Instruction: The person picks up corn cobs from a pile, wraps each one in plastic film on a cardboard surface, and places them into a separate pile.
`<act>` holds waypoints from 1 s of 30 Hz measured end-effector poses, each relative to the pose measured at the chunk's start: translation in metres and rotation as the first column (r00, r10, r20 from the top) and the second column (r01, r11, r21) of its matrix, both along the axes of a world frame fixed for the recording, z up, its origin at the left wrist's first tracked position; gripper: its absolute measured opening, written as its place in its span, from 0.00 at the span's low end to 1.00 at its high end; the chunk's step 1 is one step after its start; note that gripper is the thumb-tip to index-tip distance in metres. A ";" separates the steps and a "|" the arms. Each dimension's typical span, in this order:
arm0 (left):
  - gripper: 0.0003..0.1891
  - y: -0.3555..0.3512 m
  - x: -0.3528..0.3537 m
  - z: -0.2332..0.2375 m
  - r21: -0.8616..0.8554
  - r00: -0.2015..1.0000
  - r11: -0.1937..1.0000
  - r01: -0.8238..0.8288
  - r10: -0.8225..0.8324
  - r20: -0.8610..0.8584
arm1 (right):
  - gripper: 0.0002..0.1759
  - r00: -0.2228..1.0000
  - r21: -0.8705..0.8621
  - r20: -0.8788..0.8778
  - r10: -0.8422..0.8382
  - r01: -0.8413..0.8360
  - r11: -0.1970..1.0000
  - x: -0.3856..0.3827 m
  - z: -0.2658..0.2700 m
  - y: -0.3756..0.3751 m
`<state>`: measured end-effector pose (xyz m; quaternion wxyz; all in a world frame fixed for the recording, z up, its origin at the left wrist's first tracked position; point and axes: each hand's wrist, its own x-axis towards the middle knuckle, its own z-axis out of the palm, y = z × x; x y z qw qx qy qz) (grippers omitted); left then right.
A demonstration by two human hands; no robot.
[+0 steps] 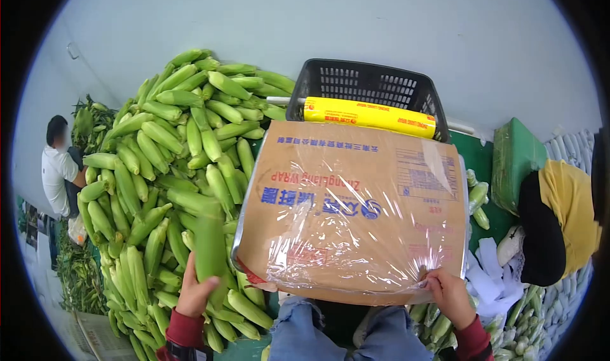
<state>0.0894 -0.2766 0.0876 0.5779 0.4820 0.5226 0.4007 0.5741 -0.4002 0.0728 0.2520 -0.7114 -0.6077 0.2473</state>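
Note:
My left hand [194, 292] grips an ear of corn [210, 243] in its green husk, held nearly upright and blurred by motion, just left of the cardboard box. With fingers pinched, my right hand [447, 291] holds the near right edge of the clear plastic wrap [356, 253]. That film lies stretched over the flat top of the cardboard box [337, 202], which bears blue and red print. At the far side of the box is the film's yellow roll [370, 116] on a metal rod.
A large heap of husked-in corn [165, 139] fills the left. Behind the box stands a black plastic basket [368, 81]. At right are a green package [518, 164], black and yellow cloth [565, 215], and wrapped corn [521, 335]. Another person [60, 170] sits far left.

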 end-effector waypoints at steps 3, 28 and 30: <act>0.36 0.034 0.095 0.052 0.373 0.639 0.684 0.626 -0.177 -0.748 | 0.02 0.976 0.081 0.213 0.039 -0.057 0.995 -0.007 0.002 -0.003; 0.02 0.095 0.204 0.032 0.383 0.390 0.443 0.811 0.080 -0.917 | 0.20 0.915 0.395 0.384 0.126 -0.286 0.873 -0.028 -0.014 0.143; 0.01 0.101 0.219 0.036 0.234 0.220 0.457 0.858 0.085 -0.972 | 0.23 0.911 0.292 0.395 0.116 -0.245 0.924 -0.026 -0.009 0.145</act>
